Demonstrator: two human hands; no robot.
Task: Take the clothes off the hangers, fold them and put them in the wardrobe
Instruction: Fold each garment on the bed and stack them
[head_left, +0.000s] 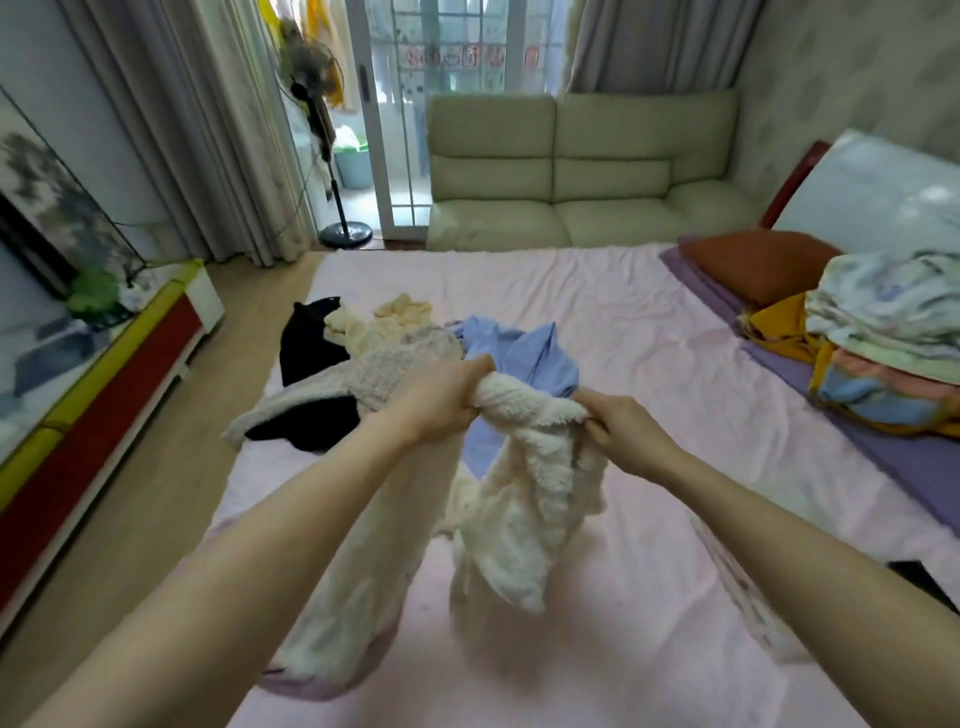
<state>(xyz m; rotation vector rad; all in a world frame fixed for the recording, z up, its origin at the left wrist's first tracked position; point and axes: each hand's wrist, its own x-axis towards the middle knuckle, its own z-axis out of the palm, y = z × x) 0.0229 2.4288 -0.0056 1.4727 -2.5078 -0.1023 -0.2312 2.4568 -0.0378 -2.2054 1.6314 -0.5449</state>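
Left hand (451, 396) and right hand (618, 422) both clenched on the fleece (524, 499), held bunched above the bed (597, 306); no hanger seen. Risks — twisted folding from that bunched grip; hem dragging the pile (405, 353) just beyond.

We have only one view, from a camera on the person's head. It looks forward and down over the pink bed (597, 312), near to the two raised hands, and reaches far to the sofa (587, 171) and the balcony door (405, 104) behind.
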